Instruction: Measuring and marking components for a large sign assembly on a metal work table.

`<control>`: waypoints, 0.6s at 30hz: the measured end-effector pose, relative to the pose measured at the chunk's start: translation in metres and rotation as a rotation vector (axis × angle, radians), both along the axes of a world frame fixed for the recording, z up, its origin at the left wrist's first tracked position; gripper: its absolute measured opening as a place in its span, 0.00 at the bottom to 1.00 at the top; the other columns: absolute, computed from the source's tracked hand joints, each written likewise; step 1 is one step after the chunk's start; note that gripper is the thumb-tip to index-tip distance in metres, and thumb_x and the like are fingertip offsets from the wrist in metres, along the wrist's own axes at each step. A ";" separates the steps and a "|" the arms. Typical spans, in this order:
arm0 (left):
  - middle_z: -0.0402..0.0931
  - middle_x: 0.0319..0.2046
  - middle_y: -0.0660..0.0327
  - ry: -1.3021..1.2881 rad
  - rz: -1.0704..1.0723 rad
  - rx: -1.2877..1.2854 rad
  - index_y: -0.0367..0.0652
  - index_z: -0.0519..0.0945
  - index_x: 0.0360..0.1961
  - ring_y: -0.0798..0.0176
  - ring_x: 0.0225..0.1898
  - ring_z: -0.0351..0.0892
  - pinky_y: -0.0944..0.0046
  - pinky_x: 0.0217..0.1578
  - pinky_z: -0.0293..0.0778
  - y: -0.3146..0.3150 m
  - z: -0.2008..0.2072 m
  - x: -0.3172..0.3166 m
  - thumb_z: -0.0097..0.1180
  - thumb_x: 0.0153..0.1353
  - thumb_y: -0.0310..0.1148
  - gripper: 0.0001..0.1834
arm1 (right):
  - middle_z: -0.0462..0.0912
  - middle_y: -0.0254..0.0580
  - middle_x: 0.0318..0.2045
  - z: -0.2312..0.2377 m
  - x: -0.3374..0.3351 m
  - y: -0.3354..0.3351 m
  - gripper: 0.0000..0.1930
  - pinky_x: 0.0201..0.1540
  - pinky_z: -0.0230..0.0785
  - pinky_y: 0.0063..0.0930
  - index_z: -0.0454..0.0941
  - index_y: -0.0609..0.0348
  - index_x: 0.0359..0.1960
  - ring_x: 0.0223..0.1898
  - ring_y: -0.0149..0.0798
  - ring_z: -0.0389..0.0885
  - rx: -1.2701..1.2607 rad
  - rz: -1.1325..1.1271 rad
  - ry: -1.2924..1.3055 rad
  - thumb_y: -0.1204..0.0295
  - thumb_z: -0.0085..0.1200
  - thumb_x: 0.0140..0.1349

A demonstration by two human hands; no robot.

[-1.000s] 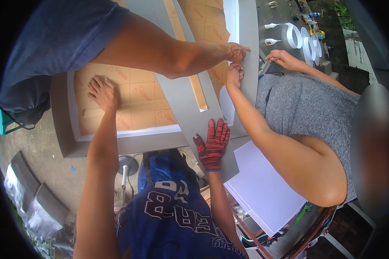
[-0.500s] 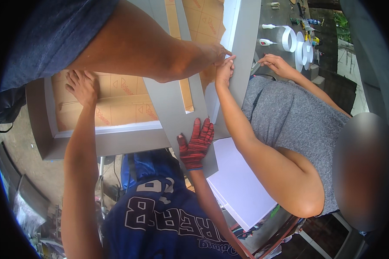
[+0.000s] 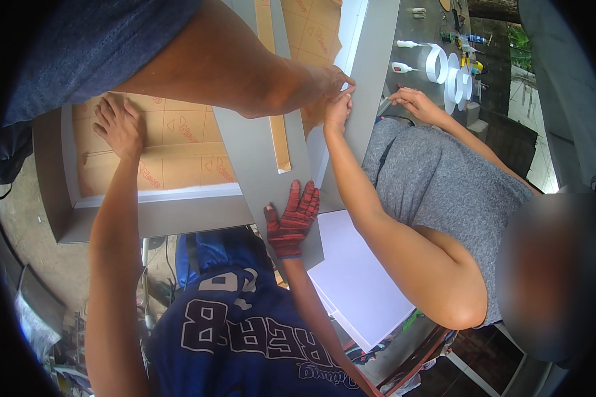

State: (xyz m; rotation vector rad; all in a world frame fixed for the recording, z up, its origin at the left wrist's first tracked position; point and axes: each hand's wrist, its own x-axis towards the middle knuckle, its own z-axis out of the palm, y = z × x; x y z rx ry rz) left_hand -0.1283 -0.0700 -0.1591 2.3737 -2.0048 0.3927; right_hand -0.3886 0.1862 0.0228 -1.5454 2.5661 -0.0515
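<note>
My bare left hand (image 3: 120, 124) lies flat, fingers spread, on the brown paper-faced sheet (image 3: 179, 169) inside a large shallow grey box (image 3: 159, 221) with white inner edges. Across it runs a slanting grey panel (image 3: 248, 159) bearing a narrow brown strip (image 3: 279, 142). On the panel's near end rests my right hand (image 3: 293, 220) in a red and black striped glove, its fingers stretched out. Farther off, the hand of a co-worker in a blue sleeve (image 3: 328, 81) meets the hand of a grey-shirted co-worker (image 3: 338, 112) at the box's right edge; what their fingers hold is hidden.
The grey-shirted co-worker's other hand (image 3: 414, 102) is near a thin tool. Beyond lie white glue bottles (image 3: 402, 67), white rings (image 3: 437, 63) and assorted tools. White sheets (image 3: 364, 284) lie right of my gloved hand.
The whole view has shifted slightly, so things appear a little farther left. Both my hands stay in place, and the co-workers' hands remain together at the edge.
</note>
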 end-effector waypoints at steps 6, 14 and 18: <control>0.64 0.58 0.58 0.029 0.030 0.007 0.45 0.63 0.60 0.56 0.63 0.60 0.43 0.56 0.58 0.001 0.002 -0.003 0.33 0.67 0.50 0.27 | 0.52 0.58 0.65 -0.003 -0.001 0.002 0.40 0.65 0.37 0.56 0.58 0.57 0.64 0.67 0.60 0.47 -0.008 -0.003 -0.005 0.39 0.40 0.58; 0.62 0.60 0.57 0.111 0.021 0.008 0.44 0.61 0.61 0.55 0.63 0.58 0.44 0.57 0.55 0.002 -0.001 -0.014 0.32 0.66 0.50 0.28 | 0.51 0.57 0.66 0.001 -0.004 0.008 0.41 0.66 0.37 0.56 0.58 0.57 0.64 0.67 0.60 0.46 -0.006 -0.026 0.012 0.38 0.40 0.57; 0.61 0.60 0.56 0.159 0.009 -0.029 0.43 0.60 0.62 0.54 0.65 0.55 0.43 0.58 0.53 0.001 -0.003 -0.007 0.32 0.66 0.50 0.29 | 0.52 0.57 0.66 -0.003 -0.004 0.007 0.41 0.66 0.37 0.56 0.59 0.56 0.64 0.67 0.60 0.46 -0.022 -0.031 0.005 0.38 0.40 0.57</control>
